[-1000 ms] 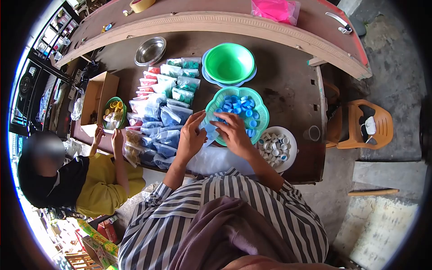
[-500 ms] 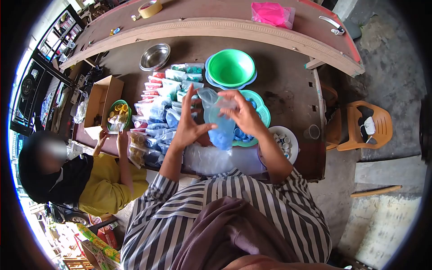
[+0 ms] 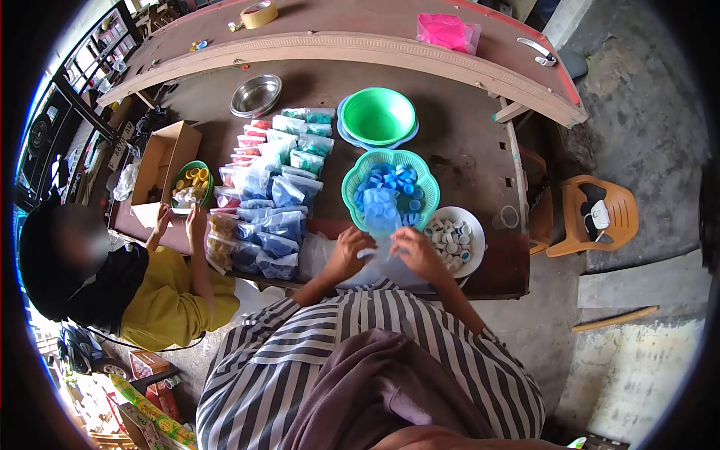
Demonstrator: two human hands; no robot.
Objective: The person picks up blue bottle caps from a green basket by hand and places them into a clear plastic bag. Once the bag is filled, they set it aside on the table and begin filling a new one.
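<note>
A clear plastic bag [image 3: 382,213] with blue bottle caps in its far end lies over the near side of the turquoise basket [image 3: 350,187]. That scalloped basket holds more loose blue caps [image 3: 401,177]. At the bag's near end, my left hand [image 3: 350,253] pinches the left side of the plastic. My right hand [image 3: 416,253] grips the right side, fingers bent. Part of the plastic between my hands is blurred. Beneath them, a stack of clear plastic [image 3: 321,257] lies at the table edge. A white bowl of pale caps [image 3: 453,244] stands right of my right hand.
Rows of filled bags [image 3: 279,191] cover the table to the left. Behind stand a green basin [image 3: 379,116] and a steel bowl [image 3: 256,96]. A co-worker [image 3: 169,285] at the left handles a small green basket [image 3: 206,174] beside a cardboard box [image 3: 166,161]. A raised shelf [image 3: 337,46] spans the back.
Both hands have come down toward my body and closer together. The bag has gone from upright between spread fingers to lying with its cap-filled end pointing away, over the basket.
</note>
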